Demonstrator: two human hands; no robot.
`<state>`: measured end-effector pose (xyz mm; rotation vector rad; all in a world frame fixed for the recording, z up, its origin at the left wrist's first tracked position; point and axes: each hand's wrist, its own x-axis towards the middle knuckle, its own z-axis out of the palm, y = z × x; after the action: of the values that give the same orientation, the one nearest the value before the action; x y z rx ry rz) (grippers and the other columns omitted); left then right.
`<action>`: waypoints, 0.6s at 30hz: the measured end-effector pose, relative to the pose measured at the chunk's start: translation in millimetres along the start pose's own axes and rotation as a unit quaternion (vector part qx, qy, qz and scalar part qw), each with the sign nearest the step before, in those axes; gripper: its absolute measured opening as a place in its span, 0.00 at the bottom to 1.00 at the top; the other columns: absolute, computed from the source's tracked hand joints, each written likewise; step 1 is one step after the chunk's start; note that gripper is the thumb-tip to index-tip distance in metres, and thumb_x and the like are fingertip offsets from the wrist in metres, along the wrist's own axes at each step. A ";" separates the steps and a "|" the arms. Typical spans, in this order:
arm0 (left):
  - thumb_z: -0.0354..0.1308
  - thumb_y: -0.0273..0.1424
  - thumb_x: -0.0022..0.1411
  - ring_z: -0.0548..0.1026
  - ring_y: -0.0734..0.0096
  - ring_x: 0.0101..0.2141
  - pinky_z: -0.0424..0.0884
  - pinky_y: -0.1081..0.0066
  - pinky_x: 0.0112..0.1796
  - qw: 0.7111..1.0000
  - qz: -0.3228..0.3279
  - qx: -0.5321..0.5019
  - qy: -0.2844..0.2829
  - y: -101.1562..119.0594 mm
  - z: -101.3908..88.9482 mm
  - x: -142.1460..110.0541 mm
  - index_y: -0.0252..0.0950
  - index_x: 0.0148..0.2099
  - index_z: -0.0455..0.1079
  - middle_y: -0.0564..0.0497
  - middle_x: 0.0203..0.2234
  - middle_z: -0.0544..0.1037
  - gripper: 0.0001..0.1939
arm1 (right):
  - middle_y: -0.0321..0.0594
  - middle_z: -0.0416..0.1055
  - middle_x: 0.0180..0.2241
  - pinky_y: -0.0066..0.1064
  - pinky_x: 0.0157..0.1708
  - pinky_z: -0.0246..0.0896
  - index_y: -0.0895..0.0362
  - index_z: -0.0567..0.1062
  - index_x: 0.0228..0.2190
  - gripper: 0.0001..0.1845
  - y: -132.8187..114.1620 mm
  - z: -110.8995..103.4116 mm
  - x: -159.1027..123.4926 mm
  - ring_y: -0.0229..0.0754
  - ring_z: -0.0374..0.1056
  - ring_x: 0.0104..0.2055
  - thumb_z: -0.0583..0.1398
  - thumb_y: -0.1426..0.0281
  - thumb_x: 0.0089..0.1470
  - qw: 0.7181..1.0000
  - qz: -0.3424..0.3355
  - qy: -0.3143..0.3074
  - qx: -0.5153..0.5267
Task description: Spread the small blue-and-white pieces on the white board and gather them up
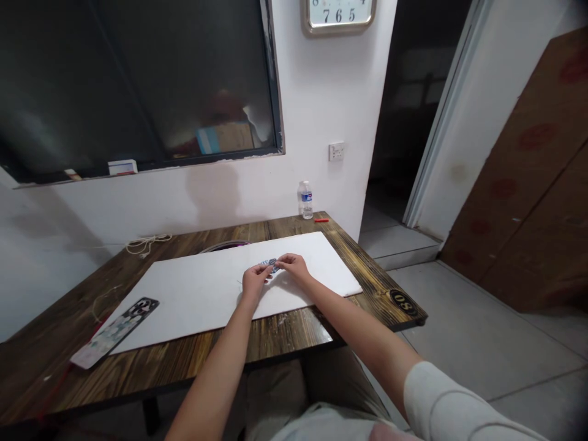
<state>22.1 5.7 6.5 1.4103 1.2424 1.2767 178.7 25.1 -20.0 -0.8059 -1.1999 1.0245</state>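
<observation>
Both my hands meet above a white board [193, 294] lying on a dark wooden table [285, 334]. My left hand [255, 282] and my right hand [292, 267] pinch a small blue and grey thing [269, 264] between their fingertips. It is too small to name. Both hands hover just above the board's middle, fingers curled together.
A phone [114, 332] in a patterned case lies at the board's left corner. A water bottle [305, 199] and a red pen [321, 220] stand by the wall. A white cable [147, 244] lies at the table's back. An open doorway [404, 122] is to the right.
</observation>
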 end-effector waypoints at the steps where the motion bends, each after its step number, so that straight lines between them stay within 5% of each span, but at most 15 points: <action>1: 0.70 0.46 0.40 0.74 0.68 0.23 0.65 0.73 0.23 1.000 0.001 0.002 -0.003 -0.3 0.1 0.0 0.34 0.29 0.78 0.47 0.20 0.78 0.21 | 0.39 0.76 0.24 0.34 0.34 0.66 0.57 0.77 0.24 0.19 -0.1 0.1 0.0 0.41 0.71 0.29 0.72 0.56 0.34 1.000 -0.001 -0.003 -0.002; 11: 0.70 0.45 0.40 0.73 0.69 0.23 0.65 0.73 0.24 1.000 0.018 0.001 -0.023 -5.4 1.4 3.7 0.33 0.29 0.78 0.47 0.20 0.78 0.20 | 0.36 0.72 0.22 0.33 0.31 0.64 0.57 0.73 0.22 0.21 0.9 -2.0 0.5 0.39 0.66 0.27 0.72 0.55 0.35 1.000 0.004 -0.030 0.007; 15: 0.69 0.44 0.41 0.73 0.70 0.23 0.64 0.74 0.23 0.999 0.013 -0.022 0.045 -5.9 -0.9 7.3 0.33 0.32 0.78 0.49 0.20 0.77 0.21 | 0.39 0.75 0.27 0.34 0.39 0.65 0.56 0.76 0.25 0.15 7.1 -5.6 4.0 0.41 0.69 0.32 0.62 0.57 0.51 0.996 -0.015 0.015 -0.086; 18: 0.68 0.45 0.41 0.72 0.72 0.22 0.63 0.76 0.22 0.993 0.015 -0.044 0.108 -5.6 -5.2 9.9 0.33 0.34 0.77 0.51 0.19 0.76 0.22 | 0.41 0.78 0.36 0.37 0.45 0.64 0.55 0.78 0.32 0.07 14.3 -4.1 6.5 0.44 0.70 0.41 0.61 0.65 0.54 0.976 -0.020 0.037 -0.215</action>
<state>16.1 16.2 3.2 1.2590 1.2932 1.5181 180.3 36.3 -31.6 -1.1405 -1.3893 0.6997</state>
